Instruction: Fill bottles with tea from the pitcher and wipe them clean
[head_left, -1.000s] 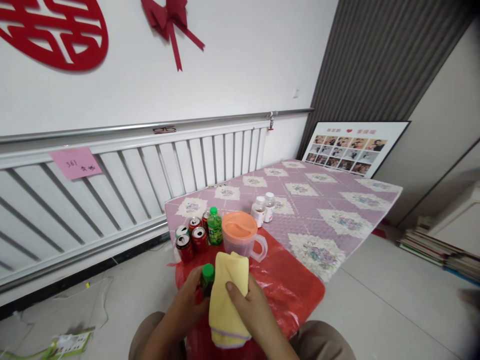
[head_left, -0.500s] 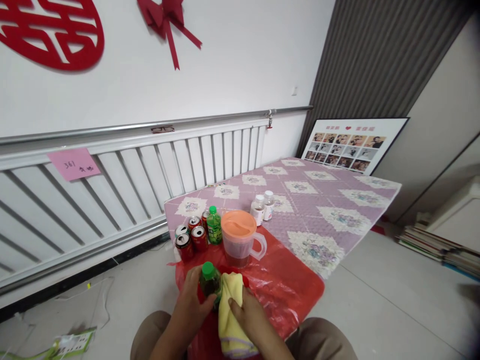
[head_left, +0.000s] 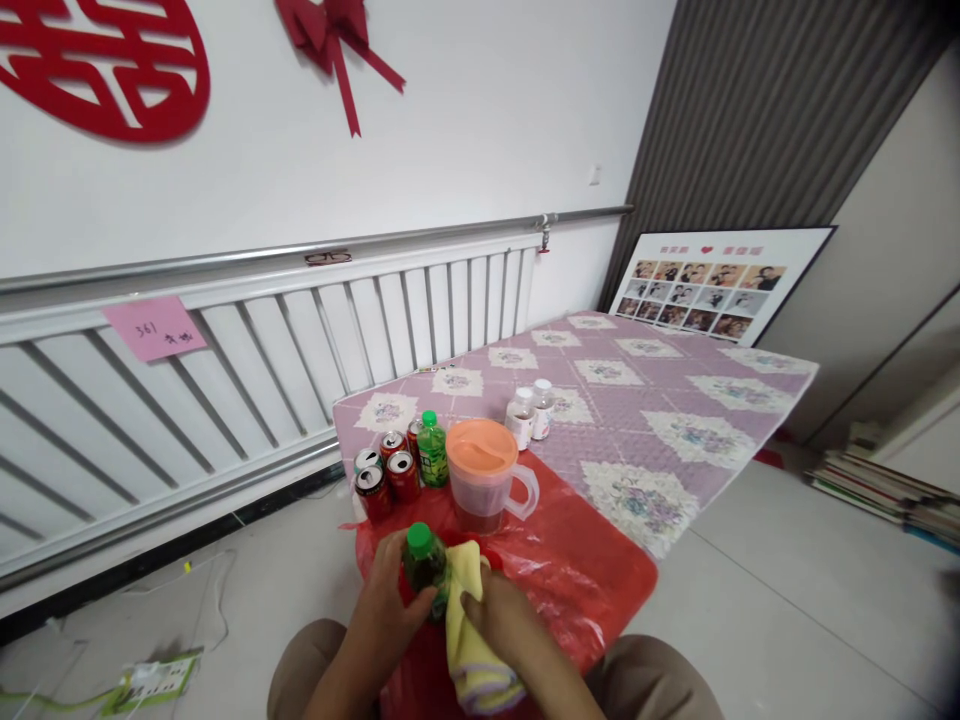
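Note:
My left hand (head_left: 395, 592) is wrapped round a green-capped plastic bottle (head_left: 424, 560), which stands upright near the front of the red plastic sheet (head_left: 577, 560). Gripped in my right hand (head_left: 504, 610) is a yellow cloth (head_left: 476, 655), pressed close against the bottle's right side; its lower end hangs toward me. Just beyond my hands stands a clear jug (head_left: 480, 500) with an orange lid and a handle on the right. A second green-capped bottle (head_left: 433, 455) is beside the jug, and several drink cans (head_left: 403, 478) cluster to its left.
Two white-capped bottles (head_left: 520, 420) stand behind the jug on the purple flowered tablecloth (head_left: 570, 455). A white radiator (head_left: 262, 350) runs along the wall at the table's far left side. A photo board (head_left: 712, 280) leans at the back right. Books (head_left: 862, 485) are stacked at right.
My right hand and the yellow cloth have shifted slightly to the right along the bottle. My left hand keeps its hold. The whole view has moved a little.

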